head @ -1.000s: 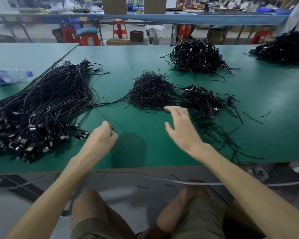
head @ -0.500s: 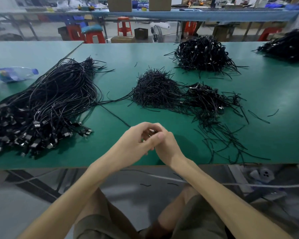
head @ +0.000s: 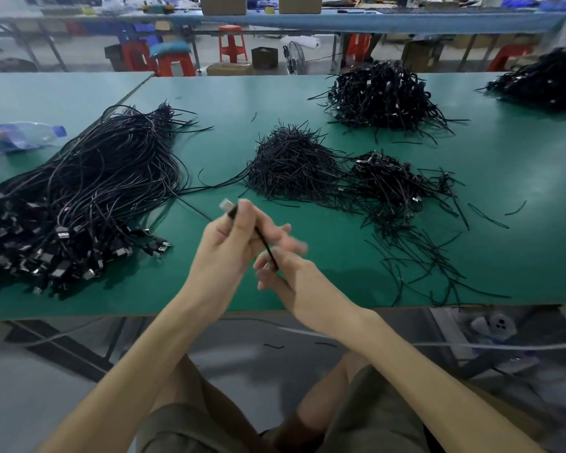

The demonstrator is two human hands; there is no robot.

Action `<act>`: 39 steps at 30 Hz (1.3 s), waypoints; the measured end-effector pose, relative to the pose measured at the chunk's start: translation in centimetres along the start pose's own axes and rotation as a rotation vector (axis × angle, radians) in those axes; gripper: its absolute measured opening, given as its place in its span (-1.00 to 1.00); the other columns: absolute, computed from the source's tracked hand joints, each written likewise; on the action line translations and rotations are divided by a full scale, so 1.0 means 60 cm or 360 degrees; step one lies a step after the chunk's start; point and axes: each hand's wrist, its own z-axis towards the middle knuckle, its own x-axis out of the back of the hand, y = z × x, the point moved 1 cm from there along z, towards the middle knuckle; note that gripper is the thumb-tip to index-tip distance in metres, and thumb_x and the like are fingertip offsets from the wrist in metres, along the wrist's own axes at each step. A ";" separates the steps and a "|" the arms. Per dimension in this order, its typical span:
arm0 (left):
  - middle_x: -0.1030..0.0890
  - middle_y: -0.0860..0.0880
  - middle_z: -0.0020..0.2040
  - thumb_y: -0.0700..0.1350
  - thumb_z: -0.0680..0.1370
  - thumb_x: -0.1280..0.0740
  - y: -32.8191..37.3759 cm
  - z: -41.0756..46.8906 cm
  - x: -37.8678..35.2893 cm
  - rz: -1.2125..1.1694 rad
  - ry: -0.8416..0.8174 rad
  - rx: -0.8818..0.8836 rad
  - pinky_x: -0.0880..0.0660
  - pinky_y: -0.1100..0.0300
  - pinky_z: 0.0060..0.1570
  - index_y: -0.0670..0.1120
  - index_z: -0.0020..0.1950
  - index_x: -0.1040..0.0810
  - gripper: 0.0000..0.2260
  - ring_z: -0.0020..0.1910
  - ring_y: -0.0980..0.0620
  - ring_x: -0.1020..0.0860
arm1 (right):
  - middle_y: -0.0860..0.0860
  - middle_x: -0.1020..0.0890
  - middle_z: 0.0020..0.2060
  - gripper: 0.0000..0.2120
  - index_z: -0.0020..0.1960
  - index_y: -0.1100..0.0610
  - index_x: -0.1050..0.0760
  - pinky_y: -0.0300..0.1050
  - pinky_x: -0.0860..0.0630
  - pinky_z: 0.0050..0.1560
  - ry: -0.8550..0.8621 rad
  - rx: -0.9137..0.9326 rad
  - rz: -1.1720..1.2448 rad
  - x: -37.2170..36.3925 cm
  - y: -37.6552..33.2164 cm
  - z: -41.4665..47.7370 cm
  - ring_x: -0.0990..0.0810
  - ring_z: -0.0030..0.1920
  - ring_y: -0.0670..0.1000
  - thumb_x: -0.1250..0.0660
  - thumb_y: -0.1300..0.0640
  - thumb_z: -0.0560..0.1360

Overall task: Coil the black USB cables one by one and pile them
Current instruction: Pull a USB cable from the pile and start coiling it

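Note:
My left hand (head: pixel 224 243) pinches one black USB cable (head: pixel 266 245) just below its silver plug, which sticks up past the fingertips. My right hand (head: pixel 283 269) sits close below it with the same cable running across its fingers; the fingers are motion-blurred. A big bundle of uncoiled black cables (head: pixel 79 197) lies on the left of the green table (head: pixel 520 178), plugs toward me. A heap of short black ties (head: pixel 291 165) sits mid-table, a small pile of coiled cables (head: pixel 392 181) beside it, a larger coiled pile (head: pixel 379 96) behind.
A plastic water bottle (head: pixel 20 135) lies at the far left. Another black cable heap (head: pixel 546 83) sits at the far right edge. Loose ties (head: pixel 422 256) are scattered on the table's front right. Red stools and benches stand beyond the table. My knees are below the table edge.
The hands first came together over the table front, the left bringing a cable drawn from the bundle. Now they have risen slightly, with the plug sticking up from my left fingers.

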 end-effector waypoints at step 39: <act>-0.52 0.09 -0.31 -0.03 0.72 -0.08 0.001 0.005 0.030 -0.0962 0.0205 0.0351 -0.48 0.27 -0.33 -0.05 -0.11 -0.52 -0.68 -0.43 0.14 -0.45 | -0.16 -0.44 -0.45 -0.58 -0.29 0.07 -0.42 -0.28 -0.33 -0.07 0.0098 -0.0073 -0.0013 -0.001 -0.012 -0.026 -0.43 -0.40 -0.10 -0.15 -0.05 0.70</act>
